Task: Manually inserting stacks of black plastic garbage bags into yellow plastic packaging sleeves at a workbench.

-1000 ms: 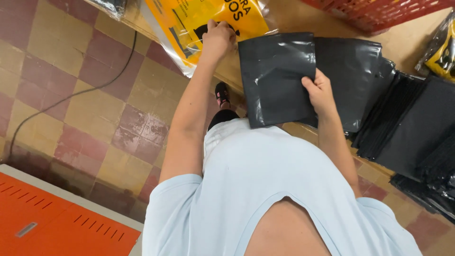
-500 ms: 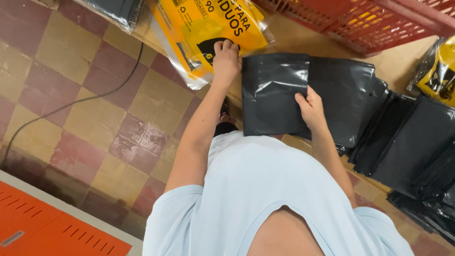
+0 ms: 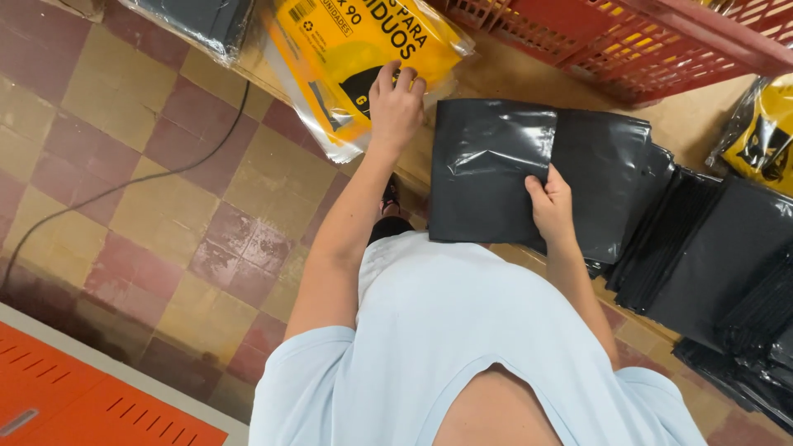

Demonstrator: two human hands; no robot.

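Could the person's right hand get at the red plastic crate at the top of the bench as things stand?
Probably yes: the right hand grips only the folded black plastic bag, and bare wooden bench lies between it and the red plastic crate, with nothing blocking.

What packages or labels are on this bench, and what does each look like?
Yellow packet: clear flat sleeve, yellow insert, black print, under the left hand.
Second yellow packet: right edge, crinkled, yellow and black.
Clear packet of black bags: top left, mostly cropped.
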